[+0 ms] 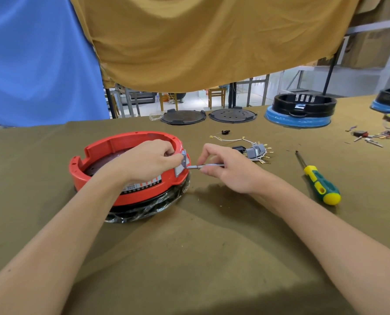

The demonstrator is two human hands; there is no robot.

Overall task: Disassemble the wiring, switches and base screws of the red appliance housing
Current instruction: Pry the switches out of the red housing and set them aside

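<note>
The red appliance housing (103,153) sits upside down on a black plastic-wrapped base on the olive cloth. My left hand (148,161) reaches over its right rim and pinches a grey switch panel piece (182,163) at the housing's edge. My right hand (223,167) grips a thin grey metal tool (206,165) whose tip touches that grey piece. Behind my right hand lies a bundle of removed grey switches with white wires (255,151). A green and yellow screwdriver (319,180) lies to the right.
Two dark round plates (182,117) (232,115) lie at the table's far edge. A black housing on a blue ring (303,110) stands at the back right, with another at the frame's edge. Small loose parts (371,136) lie far right. Cloth hangs behind.
</note>
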